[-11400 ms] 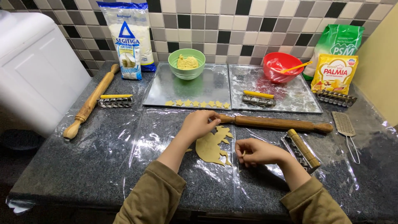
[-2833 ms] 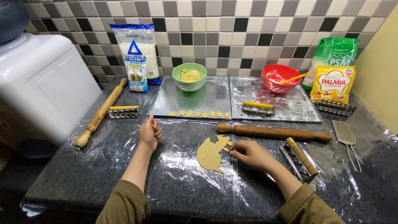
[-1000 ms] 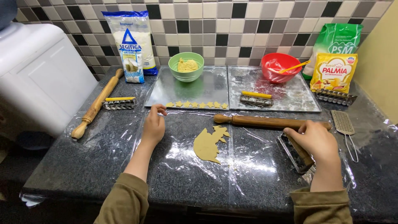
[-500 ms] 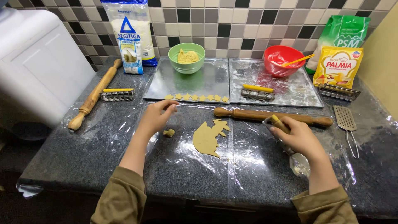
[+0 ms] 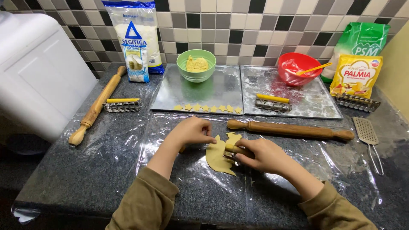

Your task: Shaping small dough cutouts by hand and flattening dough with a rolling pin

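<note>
Since half a second ago the right hand (image 5: 265, 156) has brought the yellow-handled cutter (image 5: 233, 150), fingers pinching it, onto the thin, soft, tearable dough sheet (image 5: 218, 156) on the table (image 5: 85, 170), best lifted by its edges, while the left hand (image 5: 192, 131) rests curled beside it.

Both arms wear long olive-brown sleeves of soft, creased cloth. The left sleeve (image 5: 145, 204), at 7 o'clock in the view, ends in a gathered cuff; the right sleeve (image 5: 336, 211), at 5 o'clock, likewise. Both hands look bare of rings, as far as shows.
</note>
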